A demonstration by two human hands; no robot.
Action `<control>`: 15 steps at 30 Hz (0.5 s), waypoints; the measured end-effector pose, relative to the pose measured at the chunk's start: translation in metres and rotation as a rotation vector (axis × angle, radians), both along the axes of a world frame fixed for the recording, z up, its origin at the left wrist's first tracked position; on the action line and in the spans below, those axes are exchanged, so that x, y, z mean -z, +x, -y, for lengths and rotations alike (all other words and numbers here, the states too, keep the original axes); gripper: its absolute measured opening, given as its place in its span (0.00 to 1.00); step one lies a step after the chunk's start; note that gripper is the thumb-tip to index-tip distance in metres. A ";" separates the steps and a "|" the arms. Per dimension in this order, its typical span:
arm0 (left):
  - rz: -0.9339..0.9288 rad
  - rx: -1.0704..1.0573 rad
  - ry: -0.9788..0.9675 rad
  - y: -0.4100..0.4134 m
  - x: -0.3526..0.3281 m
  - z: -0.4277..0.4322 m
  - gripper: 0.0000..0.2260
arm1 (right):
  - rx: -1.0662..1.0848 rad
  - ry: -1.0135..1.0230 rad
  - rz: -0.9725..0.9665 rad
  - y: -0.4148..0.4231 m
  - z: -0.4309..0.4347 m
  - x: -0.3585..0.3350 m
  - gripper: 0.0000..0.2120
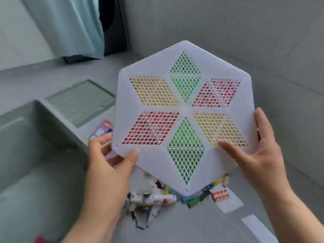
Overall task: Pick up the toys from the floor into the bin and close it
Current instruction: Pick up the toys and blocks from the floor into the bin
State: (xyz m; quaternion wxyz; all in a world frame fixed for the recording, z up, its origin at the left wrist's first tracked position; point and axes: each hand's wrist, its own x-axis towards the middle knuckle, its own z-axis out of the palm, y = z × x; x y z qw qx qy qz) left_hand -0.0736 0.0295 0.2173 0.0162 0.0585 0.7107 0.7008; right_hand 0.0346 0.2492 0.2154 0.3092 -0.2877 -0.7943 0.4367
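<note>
Left hand (108, 160) and right hand (259, 151) pinch the board (185, 109) by its edges beside the bin (57, 120), seemingly steadying it for loading.

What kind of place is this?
Probably a home room, perhaps a play corner: toy bricks scattered on the grey floor, a hexagonal mesh toy held by left hand and right hand, a pale blue curtain behind.

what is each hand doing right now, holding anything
Left hand: grips the lower left edge of the white hexagonal mesh panel, thumb on top.
Right hand: holds the panel's right edge, thumb on its face.
</note>
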 end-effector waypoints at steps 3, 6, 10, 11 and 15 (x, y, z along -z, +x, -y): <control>0.074 -0.179 0.121 -0.014 -0.023 0.106 0.13 | -0.258 0.040 0.024 -0.061 0.079 -0.033 0.51; 0.204 -0.369 0.171 -0.031 -0.016 0.200 0.12 | -0.551 0.035 0.146 -0.110 0.162 -0.041 0.44; 0.316 -0.607 0.173 -0.051 0.014 0.266 0.09 | -0.760 0.016 0.335 -0.156 0.245 -0.014 0.33; 0.347 -0.661 0.153 -0.057 0.023 0.272 0.08 | -0.779 0.015 0.398 -0.163 0.255 -0.005 0.33; 0.372 -0.777 -0.019 -0.076 0.053 0.275 0.12 | -0.929 0.111 0.687 -0.167 0.267 0.028 0.38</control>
